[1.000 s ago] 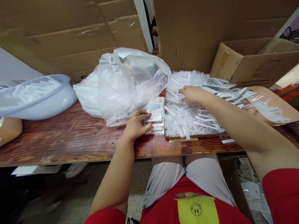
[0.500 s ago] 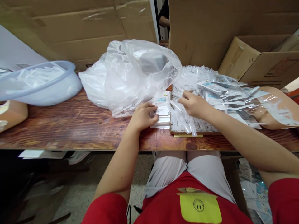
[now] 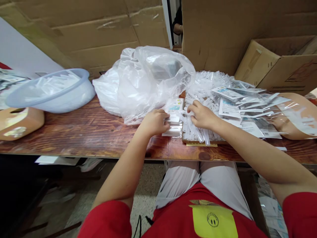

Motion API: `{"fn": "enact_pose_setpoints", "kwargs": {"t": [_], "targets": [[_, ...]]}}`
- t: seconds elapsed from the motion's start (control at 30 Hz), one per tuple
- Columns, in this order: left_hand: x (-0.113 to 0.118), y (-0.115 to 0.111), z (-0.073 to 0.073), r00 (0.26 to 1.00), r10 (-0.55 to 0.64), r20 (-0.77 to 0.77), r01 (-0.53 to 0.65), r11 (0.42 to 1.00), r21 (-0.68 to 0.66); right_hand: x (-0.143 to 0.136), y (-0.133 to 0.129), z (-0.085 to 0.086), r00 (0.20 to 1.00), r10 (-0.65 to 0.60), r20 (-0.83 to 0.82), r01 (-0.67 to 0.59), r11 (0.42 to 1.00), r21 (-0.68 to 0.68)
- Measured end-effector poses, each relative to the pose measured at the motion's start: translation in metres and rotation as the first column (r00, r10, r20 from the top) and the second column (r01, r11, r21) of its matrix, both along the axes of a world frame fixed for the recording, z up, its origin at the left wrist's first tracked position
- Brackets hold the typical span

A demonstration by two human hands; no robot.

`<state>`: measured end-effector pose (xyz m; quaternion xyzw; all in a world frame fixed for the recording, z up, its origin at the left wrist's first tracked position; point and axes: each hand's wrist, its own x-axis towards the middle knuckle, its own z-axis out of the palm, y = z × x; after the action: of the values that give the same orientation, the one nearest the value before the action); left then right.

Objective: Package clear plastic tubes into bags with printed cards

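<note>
My left hand point(image 3: 155, 122) is at the left edge of a stack of clear plastic packets with printed cards point(image 3: 175, 109), its thumb and fingers closed on the top packet. My right hand point(image 3: 202, 115) pinches a short translucent plastic tube point(image 3: 184, 112), whose far end points at the top packet's edge. Beneath my right hand spreads a heap of similar tubes point(image 3: 194, 130) on a shallow cardboard tray point(image 3: 185, 141). Several filled packets point(image 3: 229, 107) lie piled to the right of the heap.
A crumpled clear plastic bag point(image 3: 138, 86) stands behind my left hand. Farther left are a blue basin point(image 3: 81, 92) holding tubes and an orange container point(image 3: 34, 120). An orange tray point(image 3: 297, 102) and an open cardboard box point(image 3: 279, 66) are at right. A person's arm point(image 3: 177, 29) shows through the gap behind.
My right hand has moved slightly left toward the packet stack, and a tube now shows at its fingertips. My left hand stays at the stack. The view has shifted a little left.
</note>
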<state>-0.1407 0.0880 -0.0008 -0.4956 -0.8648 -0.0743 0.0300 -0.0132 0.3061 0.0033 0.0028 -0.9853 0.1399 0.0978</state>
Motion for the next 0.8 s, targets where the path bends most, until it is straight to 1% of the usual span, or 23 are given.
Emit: {"fn": "enact_pose_setpoints", "kwargs": {"t": [0.07,0.13,0.2,0.23,0.27,0.33,0.37,0.43,0.47,0.5,0.53,0.6,0.67,0.7,0.73,0.8], "targets": [[0.002,-0.002,-0.005,0.999,0.042,0.029,-0.045,0.994,0.099,0.001,0.001,0.001,0.988,0.040,-0.148,-0.045,0.998,-0.033],[0.003,-0.004,-0.012,0.982,0.130,0.135,-0.160,0.957,0.243,0.003,0.001,0.004,0.928,0.120,-0.354,-0.135,0.991,-0.019],[0.005,-0.006,-0.018,0.929,0.223,0.296,-0.322,0.880,0.349,0.005,-0.003,0.009,0.828,0.229,-0.513,-0.216,0.973,0.085],[0.006,-0.006,-0.020,0.893,0.255,0.370,-0.395,0.838,0.376,0.007,-0.007,0.012,0.775,0.283,-0.565,-0.240,0.959,0.152],[0.008,-0.007,-0.022,0.862,0.272,0.428,-0.449,0.802,0.394,0.009,-0.012,0.015,0.723,0.330,-0.607,-0.252,0.944,0.214],[0.011,-0.007,-0.023,0.829,0.263,0.493,-0.497,0.751,0.435,0.013,-0.025,0.020,0.629,0.389,-0.673,-0.260,0.921,0.290],[0.014,-0.007,-0.023,0.829,0.238,0.506,-0.494,0.737,0.462,0.015,-0.031,0.021,0.590,0.405,-0.699,-0.268,0.914,0.303],[0.021,-0.006,-0.020,0.826,0.159,0.541,-0.477,0.709,0.520,0.020,-0.043,0.021,0.537,0.433,-0.724,-0.299,0.900,0.317],[0.026,-0.005,-0.018,0.812,0.114,0.573,-0.483,0.682,0.549,0.023,-0.047,0.020,0.523,0.453,-0.722,-0.318,0.890,0.328],[0.031,-0.004,-0.016,0.784,0.069,0.617,-0.508,0.643,0.573,0.026,-0.050,0.018,0.517,0.475,-0.712,-0.337,0.878,0.341],[0.036,-0.003,-0.015,0.743,0.023,0.669,-0.550,0.590,0.591,0.029,-0.052,0.015,0.517,0.496,-0.698,-0.353,0.866,0.354],[0.045,0.001,-0.013,0.635,-0.079,0.769,-0.657,0.468,0.591,0.035,-0.052,0.009,0.533,0.523,-0.665,-0.366,0.851,0.376],[0.053,0.006,-0.013,0.541,-0.188,0.820,-0.740,0.357,0.570,0.043,-0.050,0.005,0.562,0.533,-0.632,-0.362,0.846,0.392],[0.057,0.008,-0.013,0.516,-0.234,0.824,-0.764,0.310,0.566,0.047,-0.049,0.003,0.575,0.536,-0.618,-0.355,0.844,0.403],[0.059,0.011,-0.013,0.508,-0.271,0.818,-0.778,0.265,0.570,0.052,-0.048,0.003,0.588,0.537,-0.605,-0.345,0.843,0.412],[0.064,0.015,-0.013,0.522,-0.320,0.791,-0.783,0.188,0.593,0.061,-0.046,0.003,0.615,0.536,-0.579,-0.334,0.842,0.425]]}}
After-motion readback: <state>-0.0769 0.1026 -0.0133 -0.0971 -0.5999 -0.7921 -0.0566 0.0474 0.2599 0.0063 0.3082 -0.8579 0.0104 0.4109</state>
